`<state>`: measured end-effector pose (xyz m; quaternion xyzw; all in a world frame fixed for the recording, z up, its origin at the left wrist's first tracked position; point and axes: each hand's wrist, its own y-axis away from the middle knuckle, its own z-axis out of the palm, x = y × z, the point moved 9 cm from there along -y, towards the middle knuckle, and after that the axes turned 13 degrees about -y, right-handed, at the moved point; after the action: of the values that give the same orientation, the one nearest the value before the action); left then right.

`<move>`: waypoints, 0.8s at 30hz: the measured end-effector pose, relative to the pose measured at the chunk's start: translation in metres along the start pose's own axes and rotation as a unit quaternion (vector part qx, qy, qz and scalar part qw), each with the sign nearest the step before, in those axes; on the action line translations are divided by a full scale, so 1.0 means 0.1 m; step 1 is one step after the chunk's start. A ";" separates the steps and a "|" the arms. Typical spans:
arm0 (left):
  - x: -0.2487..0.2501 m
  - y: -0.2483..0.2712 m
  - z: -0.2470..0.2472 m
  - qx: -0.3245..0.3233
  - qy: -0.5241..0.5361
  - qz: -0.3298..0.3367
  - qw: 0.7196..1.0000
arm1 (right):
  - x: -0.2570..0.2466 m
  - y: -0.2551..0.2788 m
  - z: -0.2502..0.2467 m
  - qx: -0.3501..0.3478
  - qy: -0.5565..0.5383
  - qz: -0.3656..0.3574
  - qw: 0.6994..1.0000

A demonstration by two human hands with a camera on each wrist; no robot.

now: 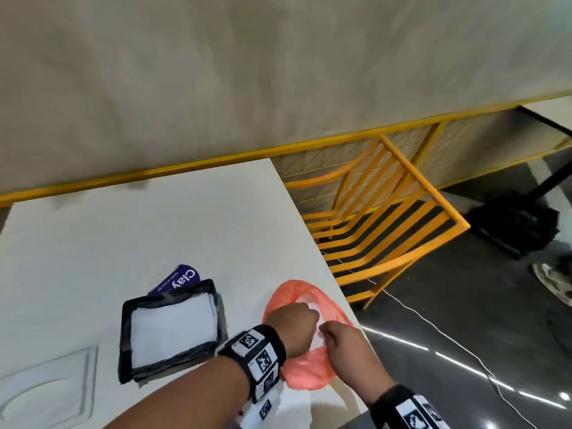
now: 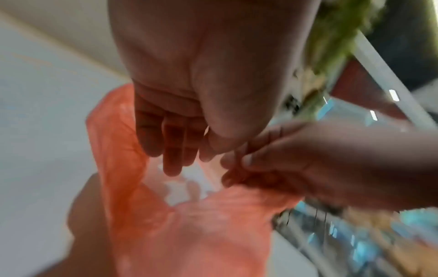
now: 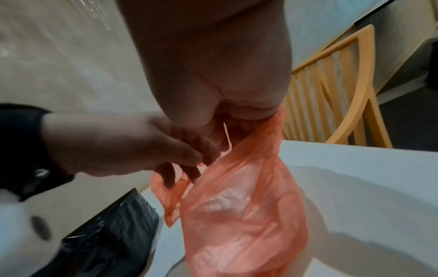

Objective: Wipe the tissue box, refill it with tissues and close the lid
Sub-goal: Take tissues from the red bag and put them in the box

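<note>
On a white table (image 1: 130,243) sits a black tissue box (image 1: 171,328), open at the top, with a flat white stack of tissues (image 1: 173,326) showing inside its frame. A purple card (image 1: 182,278) with white lettering lies just behind the box, partly tucked under its far edge. The lid cannot be made out in these views.

To the right of the box, near the table's right edge, lies a thin orange plastic bag (image 1: 305,363) with white tissue visible through it. Both hands work at the mouth of this bag. The left hand (image 1: 292,326) reaches into the opening; in the left wrist view its fingers (image 2: 170,150) point down, fairly straight and loosely together, just above the white tissue in the bag, and they do not plainly grip anything. The right hand (image 1: 343,340) pinches the bag's rim between thumb and curled fingers, holding the opening up and apart; the right wrist view shows the orange film gathered in that pinch and hanging down from it, the rest of the bag (image 3: 239,215) resting on the table.

Each wrist wears a black band with square black-and-white markers. Beyond the table's right edge stands an orange slatted chair (image 1: 380,230) on a dark glossy floor, with a thin white cord (image 1: 448,339) trailing across it.
</note>
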<state>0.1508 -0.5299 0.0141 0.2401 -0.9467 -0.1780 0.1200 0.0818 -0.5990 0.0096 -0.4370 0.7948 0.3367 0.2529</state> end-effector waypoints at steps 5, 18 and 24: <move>0.10 -0.38 0.16 0.004 -0.201 0.043 0.979 | 0.15 -0.01 0.06 -0.035 0.061 -0.004 0.997; 0.13 -0.41 0.19 -0.038 -0.316 0.093 0.944 | 0.40 -0.12 0.15 -0.073 0.111 0.068 0.989; 0.15 -0.33 0.25 -0.056 -0.305 0.103 0.945 | 0.39 -0.16 0.27 -0.086 0.160 0.094 0.979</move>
<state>0.1436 -0.5576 -0.0196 0.0687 -0.9461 -0.2818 -0.1440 0.0797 -0.6055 -0.0396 -0.4287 0.8307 0.3514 0.0513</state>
